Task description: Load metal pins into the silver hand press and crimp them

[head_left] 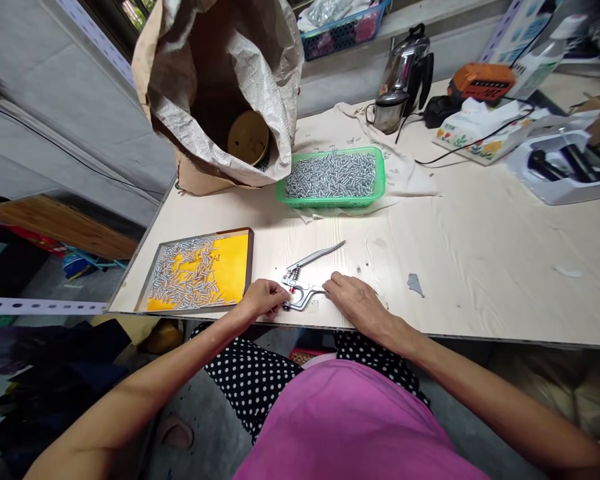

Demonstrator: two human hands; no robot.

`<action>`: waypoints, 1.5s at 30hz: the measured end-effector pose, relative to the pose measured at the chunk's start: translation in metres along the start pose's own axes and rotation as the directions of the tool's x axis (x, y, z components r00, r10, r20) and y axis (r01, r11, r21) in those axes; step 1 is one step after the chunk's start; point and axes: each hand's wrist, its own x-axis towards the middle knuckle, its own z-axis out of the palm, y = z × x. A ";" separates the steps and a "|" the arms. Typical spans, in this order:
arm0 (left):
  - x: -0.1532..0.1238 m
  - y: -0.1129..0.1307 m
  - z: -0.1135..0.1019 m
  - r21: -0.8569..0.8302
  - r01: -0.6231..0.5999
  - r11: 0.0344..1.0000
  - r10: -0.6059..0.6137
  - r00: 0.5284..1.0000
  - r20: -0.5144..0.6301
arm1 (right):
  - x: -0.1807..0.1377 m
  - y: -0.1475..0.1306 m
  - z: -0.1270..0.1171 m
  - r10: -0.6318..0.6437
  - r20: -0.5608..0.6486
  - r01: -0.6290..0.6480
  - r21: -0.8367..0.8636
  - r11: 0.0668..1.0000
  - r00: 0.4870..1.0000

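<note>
A silver plier-like hand tool [307, 273] lies near the front edge of the pale wooden table [480, 253], its long handle pointing up and right. My left hand [264, 297] is curled at the tool's jaw end, fingers pinched on something small I cannot make out. My right hand [353, 301] rests just right of the jaw, fingertips pressed together on the tool's lower part. A yellow tray [233, 263] with several small metal pieces sits to the left. A green basket [377, 190] full of the same metal pieces stands further back.
A large open paper sack [220, 87] stands at the back left with a round lid inside. A metal kettle [405, 80], an orange device [483, 80], a tissue box [473, 133] and a white tray with black tools [563, 167] occupy the back right. A cable crosses there.
</note>
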 end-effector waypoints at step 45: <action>0.017 0.049 0.029 0.766 -0.592 0.250 0.677 0.673 0.299 | 0.022 0.022 -0.037 -0.028 0.126 0.036 -0.064 0.997 0.992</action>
